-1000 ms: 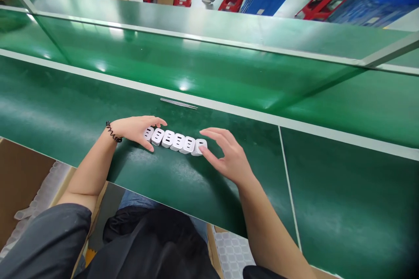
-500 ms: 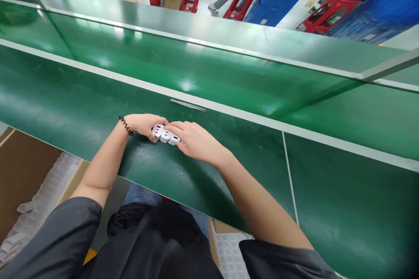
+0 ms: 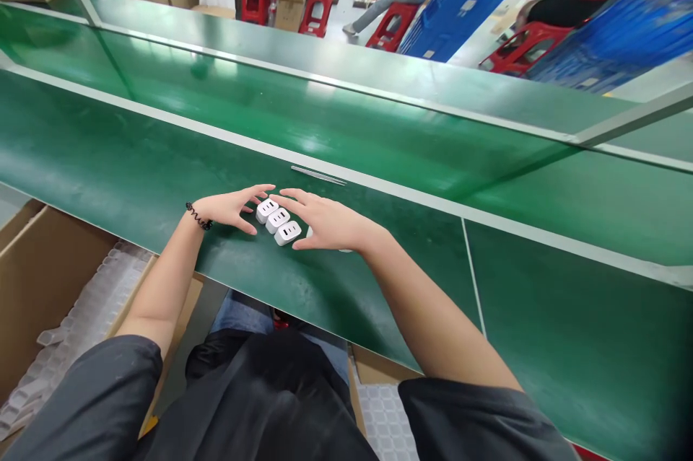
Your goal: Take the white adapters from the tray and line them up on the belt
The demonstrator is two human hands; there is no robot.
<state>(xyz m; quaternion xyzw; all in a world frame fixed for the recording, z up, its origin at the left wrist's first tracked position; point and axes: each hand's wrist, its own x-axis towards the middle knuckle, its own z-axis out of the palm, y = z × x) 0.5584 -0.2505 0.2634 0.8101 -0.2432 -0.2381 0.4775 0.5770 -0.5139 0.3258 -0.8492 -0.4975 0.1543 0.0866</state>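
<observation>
Three white charger plugs [image 3: 278, 220] with dark port slots stand side by side in a slanted row on the green bench [image 3: 249, 266]. To their left is my left hand [image 3: 234, 210], thumb and fingers spread, with a gap between it and the plugs. My right hand [image 3: 330, 221] hovers at their right side, its fingers apart and reaching over the row's far side. Partly covered by that hand, a further white piece [image 3: 310, 231] shows; its kind is hidden. Metal tweezers [image 3: 318, 175] lie beyond the hands, beside the white rail.
A white rail [image 3: 216, 130] runs across the bench behind the tweezers. Cardboard boxes with clear plastic trays [image 3: 102, 288] stand below the near edge, left and right. Red stools [image 3: 317, 10], blue crates [image 3: 460, 10] and seated people are beyond the far bench.
Both hands have loosened from the row of plugs and spread apart, the left one moving left. The plugs now stand free in a steeper slanted row. The camera view has shifted slightly.
</observation>
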